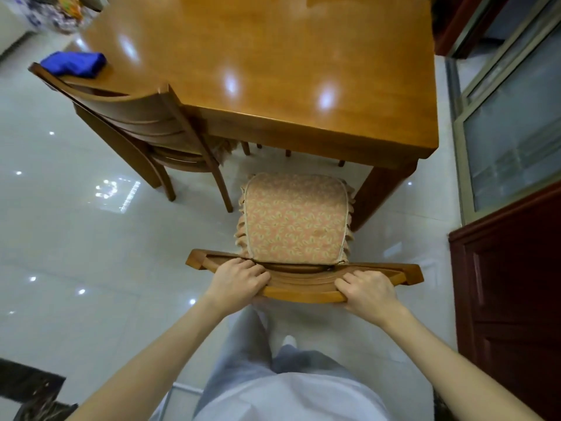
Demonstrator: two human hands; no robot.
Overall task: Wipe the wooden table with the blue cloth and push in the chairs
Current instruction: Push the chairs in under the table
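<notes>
Chair (pixel 303 288), lower centre of frame: seat stood clear of the table's near edge, not yet pushed in. Frame was solid wood; judged stiff and fairly heavy, though its legs should slide readily on the glossy tiled floor (pixel 60 223). The curved top rail was the sound place to take hold. The patterned seat cushion (pixel 294 217) looked soft and frilled and would give no purchase.

Left hand (pixel 239 278) gripped the rail left of centre, and right hand (pixel 368 291) gripped it right of centre. Fingers of both were curled over the rail's front edge and lay close together. Thumbs could not be made out.

Wooden table (pixel 273 71), upper centre, top polished and reflective. Blue cloth (pixel 74 63) lay bunched at the table's left edge, upper left of frame, held by neither hand.

Count: one table, one cloth, two chairs plainly seen. The second chair (pixel 136 117) stood at the left side, drawn close in. Thin legs showed under the table's far side, possibly further chairs, number uncertain. A dark red cabinet (pixel 510 284) stood at the right
</notes>
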